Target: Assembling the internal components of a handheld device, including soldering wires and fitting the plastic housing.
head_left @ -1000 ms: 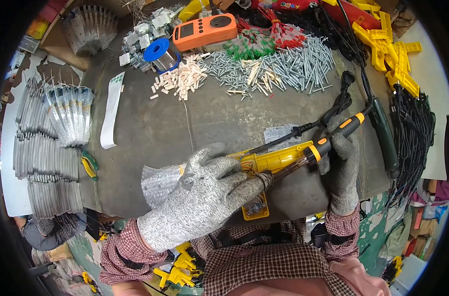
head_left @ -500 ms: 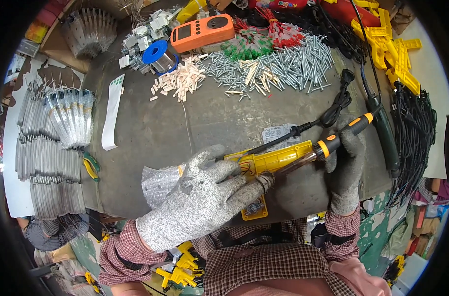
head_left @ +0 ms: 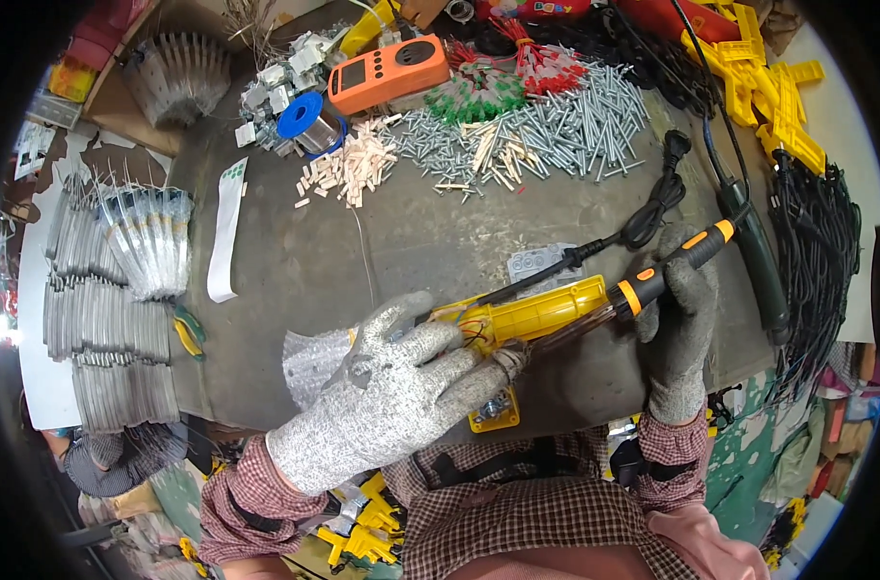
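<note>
The work looks about partway along. The yellow case (head_left: 546, 311) lies on the bench (head_left: 295, 251) in front of the person, part of it under the left hand (head_left: 387, 377). Thin wires (head_left: 476, 333) show inside it, and a black cord (head_left: 660, 217) runs down to it. That much looks done. The case is open, with no cover on it, so closing it seems left.

The left hand has its fingers a bit apart; whether it grips anything, one cannot tell. The right hand (head_left: 686, 300) is wrapped around one black and orange tool (head_left: 643, 287), which points at the left fingers.

Farther off sit one blue spool (head_left: 304, 118), one orange meter (head_left: 389, 74), one pair of pliers (head_left: 188, 333) and one paper strip (head_left: 227, 232). The screws (head_left: 590, 126) are too many to count.
</note>
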The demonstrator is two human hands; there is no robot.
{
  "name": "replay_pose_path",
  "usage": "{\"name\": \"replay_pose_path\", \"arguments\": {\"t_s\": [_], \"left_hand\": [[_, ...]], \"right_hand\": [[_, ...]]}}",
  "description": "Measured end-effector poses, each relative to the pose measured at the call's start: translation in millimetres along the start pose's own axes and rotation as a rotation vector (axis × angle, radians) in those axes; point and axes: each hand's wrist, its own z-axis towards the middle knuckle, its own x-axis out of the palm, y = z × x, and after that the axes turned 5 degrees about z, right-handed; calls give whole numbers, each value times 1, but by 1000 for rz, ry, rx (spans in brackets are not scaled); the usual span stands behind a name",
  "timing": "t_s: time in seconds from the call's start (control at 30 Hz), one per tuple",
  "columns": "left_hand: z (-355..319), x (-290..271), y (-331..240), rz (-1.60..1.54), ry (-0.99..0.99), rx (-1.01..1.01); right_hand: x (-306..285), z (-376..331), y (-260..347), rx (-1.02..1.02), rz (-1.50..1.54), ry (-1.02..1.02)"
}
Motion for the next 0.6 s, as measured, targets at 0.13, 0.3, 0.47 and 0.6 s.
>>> {"name": "replay_pose_path", "arguments": {"t_s": [0.13, 0.3, 0.47, 0.6], "left_hand": [[-1, -3, 1, 45, 24, 24], [-2, -2, 1, 31, 24, 31], [-4, 2, 0, 30, 0, 15], [-3, 3, 0, 45, 6, 25]], "right_hand": [[0, -1, 1, 16, -37, -2], [-8, -4, 6, 120, -15, 7], [-5, 1, 6, 69, 4, 3], [-8, 1, 22, -49, -168, -117]]}}
